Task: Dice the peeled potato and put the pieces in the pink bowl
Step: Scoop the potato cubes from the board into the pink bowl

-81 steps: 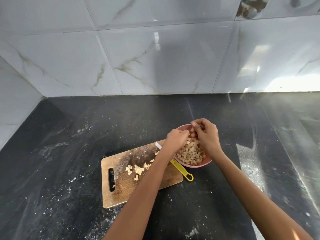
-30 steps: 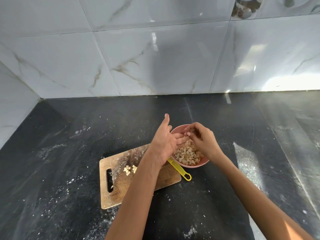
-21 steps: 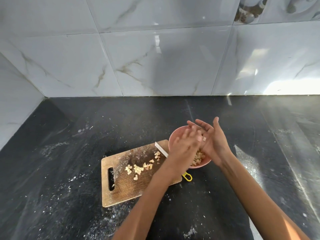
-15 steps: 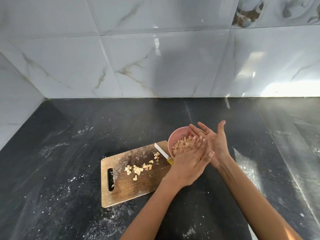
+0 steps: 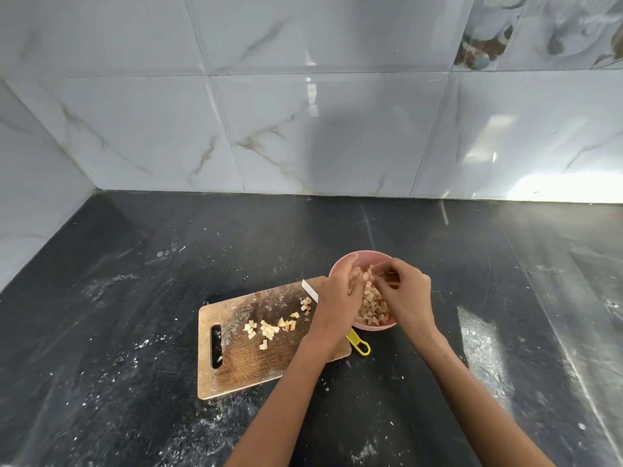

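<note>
— Worktop (image 5: 135, 298): black, dusted white, tiled wall behind. Contents?
— Board (image 5: 242, 362) near front edge; loose dice (image 5: 269, 328) on it. Bowl (image 5: 344, 264) at board's right end, holding dice.
— Knife (image 5: 359, 345)?
— Between board and bowl, mostly hidden.
— Hands?
— Left hand (image 5: 337, 305) over bowl, fingers straight. Right hand (image 5: 408, 294) curled; hold unclear.

Black stone desk (image 5: 141, 298) dusted with white specks, glossy white marble-veined wall tiles (image 5: 303, 129) behind and at left, patterned tile (image 5: 539, 32) at upper right, bright sunlight patch (image 5: 566, 188) along the back edge
</note>
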The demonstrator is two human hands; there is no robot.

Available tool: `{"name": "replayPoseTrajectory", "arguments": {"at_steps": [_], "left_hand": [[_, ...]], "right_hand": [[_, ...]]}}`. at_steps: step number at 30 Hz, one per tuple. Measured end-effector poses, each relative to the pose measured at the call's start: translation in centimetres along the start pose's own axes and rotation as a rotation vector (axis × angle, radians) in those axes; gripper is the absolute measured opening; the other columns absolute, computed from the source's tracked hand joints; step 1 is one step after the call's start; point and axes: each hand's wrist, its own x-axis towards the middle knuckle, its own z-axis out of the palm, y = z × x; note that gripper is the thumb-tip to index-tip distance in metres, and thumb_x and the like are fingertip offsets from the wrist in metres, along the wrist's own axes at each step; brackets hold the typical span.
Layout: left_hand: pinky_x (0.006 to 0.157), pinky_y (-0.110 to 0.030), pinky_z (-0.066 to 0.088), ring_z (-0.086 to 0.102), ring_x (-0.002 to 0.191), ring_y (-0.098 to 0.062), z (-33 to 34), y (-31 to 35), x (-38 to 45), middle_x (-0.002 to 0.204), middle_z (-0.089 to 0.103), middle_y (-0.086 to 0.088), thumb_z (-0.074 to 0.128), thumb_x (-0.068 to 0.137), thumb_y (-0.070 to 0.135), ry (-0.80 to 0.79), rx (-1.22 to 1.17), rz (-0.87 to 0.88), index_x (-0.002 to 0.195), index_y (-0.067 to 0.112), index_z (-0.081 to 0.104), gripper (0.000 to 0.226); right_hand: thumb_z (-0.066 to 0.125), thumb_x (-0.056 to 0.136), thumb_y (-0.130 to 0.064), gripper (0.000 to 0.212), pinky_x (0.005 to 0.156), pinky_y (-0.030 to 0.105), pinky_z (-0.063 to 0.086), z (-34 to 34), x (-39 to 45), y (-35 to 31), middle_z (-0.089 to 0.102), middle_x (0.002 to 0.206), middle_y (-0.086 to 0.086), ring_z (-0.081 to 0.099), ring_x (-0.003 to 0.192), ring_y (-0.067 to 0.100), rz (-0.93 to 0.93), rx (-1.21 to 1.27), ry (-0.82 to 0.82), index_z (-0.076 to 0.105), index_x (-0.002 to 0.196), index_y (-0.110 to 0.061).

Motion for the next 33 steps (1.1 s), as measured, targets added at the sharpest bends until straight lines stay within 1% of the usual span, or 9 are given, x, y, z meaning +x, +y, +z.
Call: {"name": "replayPoseTrajectory", "arguments": {"at_steps": [4, 8, 11, 15, 18, 22, 24, 28, 33], "left_hand": [[0.093, -0.011, 0.041, 0.052, 0.118, -0.004, -1.0, 0.0, -0.7, 0.131, 0.054, 0.009, 0.044, 0.101, 0.034, 0.03, -0.09, -0.057, 0.144, 0.021, 0.04, 0.045], [0.078, -0.002, 0.042, 0.058, 0.103, 0.003, -3.7, -1.7, -1.6, 0.114, 0.062, 0.014, 0.048, 0.1, 0.029, 0.153, -0.074, -0.068, 0.13, 0.023, 0.054, 0.031], [0.084, -0.008, 0.045, 0.06, 0.103, 0.005, -6.2, -3.5, -3.1, 0.112, 0.067, 0.014, 0.051, 0.099, 0.028, 0.215, -0.1, -0.09, 0.121, 0.026, 0.06, 0.024], [0.084, -0.01, 0.045, 0.061, 0.1, 0.0, -9.2, -6.7, -5.8, 0.106, 0.066, 0.016, 0.05, 0.1, 0.023, 0.343, -0.009, -0.185, 0.116, 0.026, 0.063, 0.021], [0.083, -0.002, 0.04, 0.062, 0.1, -0.003, -10.9, -9.0, -7.9, 0.108, 0.067, 0.016, 0.048, 0.1, 0.018, 0.415, 0.055, -0.236, 0.118, 0.023, 0.065, 0.025], [0.066, -0.006, 0.042, 0.06, 0.072, 0.006, -11.9, -10.3, -9.9, 0.084, 0.066, 0.028, 0.04, 0.1, 0.035, 0.497, -0.025, -0.306, 0.122, 0.024, 0.062, 0.034], [0.076, 0.0, 0.038, 0.056, 0.089, 0.02, -11.6, -10.5, -10.3, 0.093, 0.062, 0.034, 0.033, 0.097, 0.043, 0.501, -0.112, -0.311, 0.128, 0.022, 0.057, 0.045], [0.114, -0.019, 0.026, 0.033, 0.135, 0.008, -10.7, -11.6, -10.2, 0.145, 0.044, 0.016, 0.024, 0.092, 0.068, 0.357, -0.131, -0.289, 0.146, 0.021, 0.04, 0.073], [0.118, -0.023, -0.006, -0.009, 0.141, 0.012, -8.4, -11.0, -9.3, 0.158, 0.004, 0.02, 0.006, 0.076, 0.088, 0.181, 0.029, -0.315, 0.151, 0.031, 0.019, 0.095]], "right_hand": [[0.059, 0.087, 0.0, 0.018, 0.07, 0.002, 0.038, 0.6, -0.2, -0.5, 0.068, 0.085, -0.007, 0.058, 0.078, 0.002, -0.034, -0.078, -0.066, 0.07, 0.09, -0.014], [0.05, 0.086, 0.007, 0.027, 0.068, 0.004, 0.039, 1.3, -0.8, -2.7, 0.069, 0.09, -0.002, 0.058, 0.081, 0.006, -0.085, -0.064, -0.171, 0.068, 0.096, -0.01], [0.051, 0.085, 0.006, 0.028, 0.075, 0.003, 0.039, 3.4, -2.5, -5.1, 0.068, 0.092, -0.007, 0.057, 0.082, -0.001, -0.192, 0.053, -0.291, 0.068, 0.099, -0.012], [0.05, 0.091, -0.003, 0.025, 0.093, 0.019, 0.043, 7.6, -5.1, -5.4, 0.063, 0.108, -0.006, 0.057, 0.104, 0.007, -0.277, 0.099, -0.44, 0.061, 0.111, -0.013], [0.04, 0.101, -0.022, 0.038, 0.113, 0.021, 0.02, 10.7, -6.0, -4.1, 0.04, 0.147, 0.004, 0.032, 0.138, 0.013, -0.238, -0.044, -0.585, 0.042, 0.138, -0.011], [0.016, 0.097, -0.054, 0.068, 0.115, 0.022, -0.002, 13.8, -6.7, -3.6, 0.007, 0.16, 0.002, -0.001, 0.147, 0.011, -0.253, -0.21, -0.682, 0.018, 0.151, -0.011], [0.0, 0.086, -0.062, 0.084, 0.114, 0.022, -0.007, 14.7, -7.6, -3.8, 0.005, 0.161, 0.002, -0.004, 0.147, 0.01, -0.297, -0.247, -0.703, 0.016, 0.152, -0.012], [0.025, 0.101, -0.044, 0.055, 0.119, 0.025, 0.005, 14.4, -8.4, -3.8, 0.015, 0.159, -0.004, 0.004, 0.145, 0.003, -0.315, -0.077, -0.666, 0.027, 0.149, -0.016], [0.023, 0.099, -0.043, 0.057, 0.118, 0.031, 0.019, 13.3, -6.5, -1.7, 0.028, 0.155, 0.005, 0.018, 0.145, 0.013, -0.228, -0.108, -0.407, 0.037, 0.143, -0.008]]}}
